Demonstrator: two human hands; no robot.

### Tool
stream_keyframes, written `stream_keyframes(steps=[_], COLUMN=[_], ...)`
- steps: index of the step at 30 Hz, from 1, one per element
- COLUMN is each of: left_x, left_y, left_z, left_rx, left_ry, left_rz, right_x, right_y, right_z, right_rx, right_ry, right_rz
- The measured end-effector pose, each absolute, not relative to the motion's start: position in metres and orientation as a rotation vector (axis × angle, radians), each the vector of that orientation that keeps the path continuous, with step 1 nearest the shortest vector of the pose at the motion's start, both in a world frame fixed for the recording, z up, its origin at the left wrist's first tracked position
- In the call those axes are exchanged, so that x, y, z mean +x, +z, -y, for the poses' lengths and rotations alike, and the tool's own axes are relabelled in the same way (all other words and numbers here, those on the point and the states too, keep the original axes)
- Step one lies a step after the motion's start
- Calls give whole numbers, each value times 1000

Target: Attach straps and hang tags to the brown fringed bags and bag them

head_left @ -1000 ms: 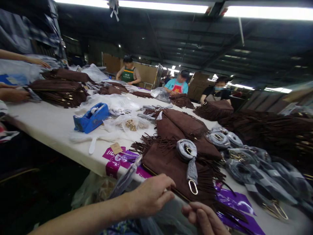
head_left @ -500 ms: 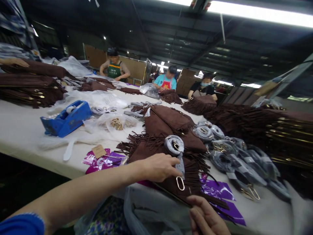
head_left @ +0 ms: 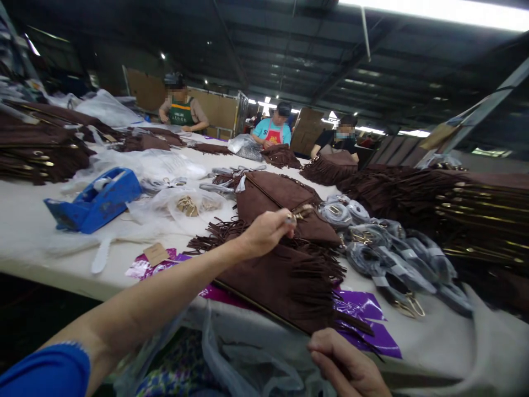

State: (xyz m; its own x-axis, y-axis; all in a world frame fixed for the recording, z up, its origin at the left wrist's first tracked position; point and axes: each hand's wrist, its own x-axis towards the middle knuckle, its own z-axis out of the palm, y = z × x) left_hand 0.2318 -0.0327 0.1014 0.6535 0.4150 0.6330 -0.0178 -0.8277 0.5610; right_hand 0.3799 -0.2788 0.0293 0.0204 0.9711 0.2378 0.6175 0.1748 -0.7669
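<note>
A brown suede fringed bag [head_left: 281, 281] lies at the near edge of the white table [head_left: 25, 231], on purple plastic packets [head_left: 363, 309]. My left hand [head_left: 264, 232] reaches over the bag's far side, closed round a small grey wrapped strap [head_left: 291, 218] that mostly hides in my fingers. My right hand [head_left: 347, 366] is at the bottom, its fingers pinched on the bag's near corner. A clear plastic bag [head_left: 248, 358] hangs below the table edge between my arms. A second brown bag [head_left: 276, 193] lies just behind.
Several grey wrapped straps [head_left: 384, 248] lie to the right of the bag. A blue tape dispenser [head_left: 95, 201] sits to the left. Stacks of brown fringed bags stand at left [head_left: 37, 149] and right [head_left: 454, 204]. Three people work at the far side [head_left: 275, 132].
My left hand moved forward from the near edge to the wrapped strap lying on the bag, closed on it and lifted it off. The view turned to the right.
</note>
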Motion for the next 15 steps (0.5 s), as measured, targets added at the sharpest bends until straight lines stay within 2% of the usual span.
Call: stream_keyframes(steps=[4, 9, 15], left_x=[179, 142, 149], left_y=[134, 128, 118], left_z=[36, 74, 99], left_rx=[1979, 2255, 2364], left_ry=[1154, 819, 838], left_rz=[-425, -497, -520], right_x=[362, 330, 298], right_y=[26, 46, 84], right_z=[264, 248, 233], right_rx=[-1381, -1404, -1547], right_ry=[499, 408, 337], right_rz=[1880, 1681, 1313])
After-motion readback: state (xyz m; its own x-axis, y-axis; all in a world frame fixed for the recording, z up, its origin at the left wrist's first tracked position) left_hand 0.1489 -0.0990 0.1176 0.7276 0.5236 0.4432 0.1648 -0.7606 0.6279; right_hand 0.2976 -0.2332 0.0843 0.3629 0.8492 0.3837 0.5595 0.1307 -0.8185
